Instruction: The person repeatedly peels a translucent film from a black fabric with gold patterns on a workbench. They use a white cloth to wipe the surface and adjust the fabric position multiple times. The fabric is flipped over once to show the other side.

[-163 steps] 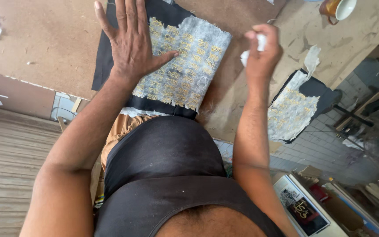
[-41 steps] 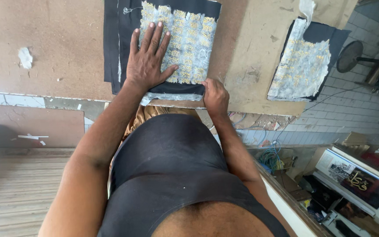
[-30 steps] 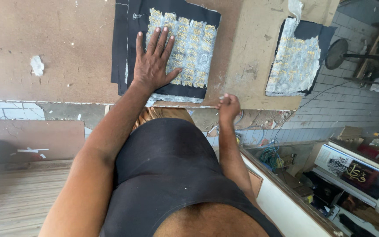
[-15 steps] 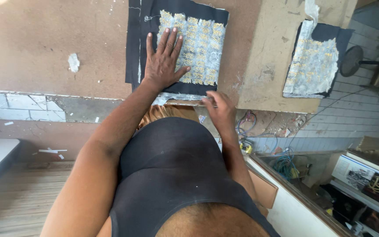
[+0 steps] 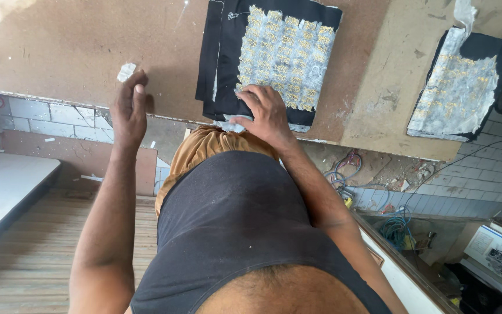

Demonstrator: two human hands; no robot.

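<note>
A black cloth (image 5: 219,64) with a gold-embroidered panel under a whitish backing lies on the brown worktable (image 5: 76,46), straight ahead of me. My right hand (image 5: 265,113) rests on its near edge, fingers curled and pinching the embroidered panel and the white backing there. My left hand (image 5: 128,107) is lifted off the cloth, to its left over the table's front edge, and holds nothing. A small scrap of white paper (image 5: 126,71) lies on the table just beyond its fingertips.
A second black piece with gold embroidery and white backing (image 5: 460,87) lies at the table's right end. Coloured cables (image 5: 396,227) lie on the tiled floor at right. A white slab (image 5: 1,186) stands low at left over wooden flooring.
My left hand has lifted off the embroidered cloth and swung left. My right hand has come up from below the table edge and closed on the cloth's near edge.
</note>
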